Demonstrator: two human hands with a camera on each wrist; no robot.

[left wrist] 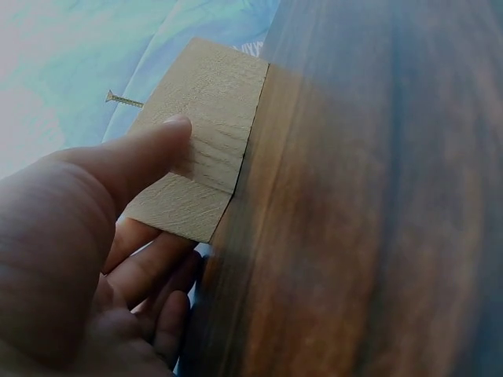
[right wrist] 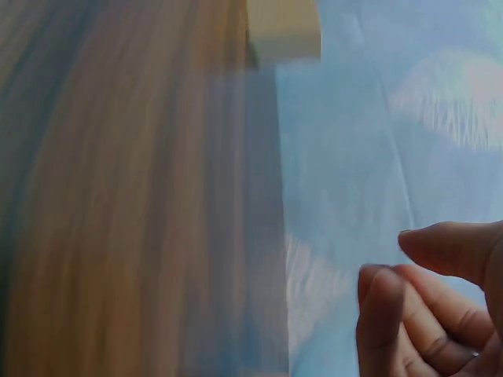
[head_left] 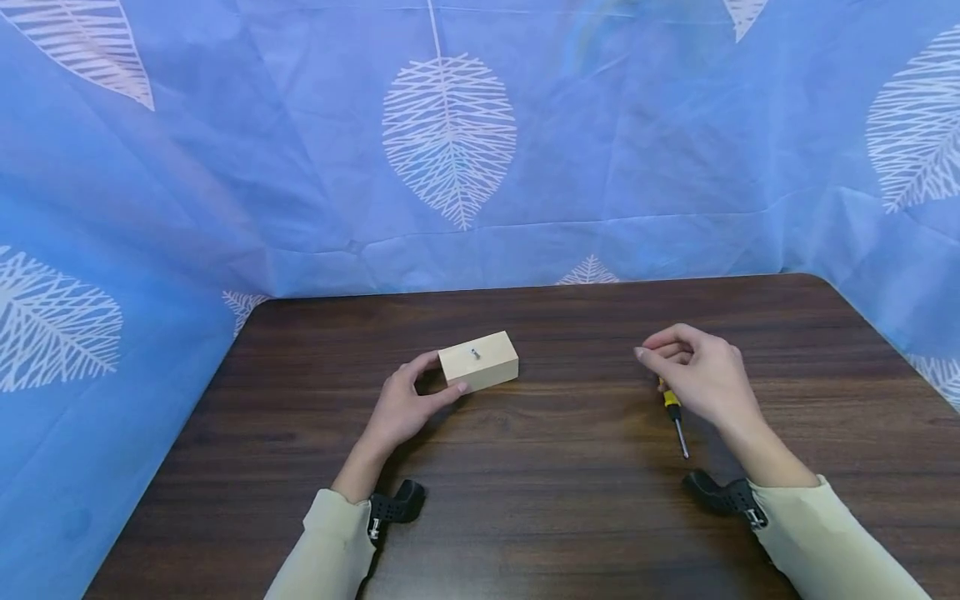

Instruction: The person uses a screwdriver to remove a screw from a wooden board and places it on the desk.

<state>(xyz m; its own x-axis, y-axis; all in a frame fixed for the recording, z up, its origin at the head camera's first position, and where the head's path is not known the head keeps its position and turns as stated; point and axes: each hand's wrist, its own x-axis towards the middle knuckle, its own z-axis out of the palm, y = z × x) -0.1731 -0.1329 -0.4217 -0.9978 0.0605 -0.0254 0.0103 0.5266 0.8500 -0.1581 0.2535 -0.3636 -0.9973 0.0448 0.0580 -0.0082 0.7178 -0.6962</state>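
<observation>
A pale wooden block [head_left: 491, 367] lies on the table, with a small screw [head_left: 476, 354] standing up from its top face. My left hand [head_left: 399, 408] holds the block's left end, the thumb pressed on the near side and the fingers at the other side. The left wrist view shows the screw [left wrist: 124, 100] with much of its threaded shank out of the wood. Over on the right, my right hand [head_left: 701, 375] hovers by a screwdriver [head_left: 671, 404] with a yellow and black handle, whose far end the hand hides. Its fingers are loosely bent, with nothing between thumb and fingertips.
The dark wooden table [head_left: 555, 500] has rounded far corners. A blue cloth [head_left: 315, 142] with white leaf prints hangs behind it and down its left and right sides. Black straps with camera mounts [head_left: 401, 502] sit on both wrists.
</observation>
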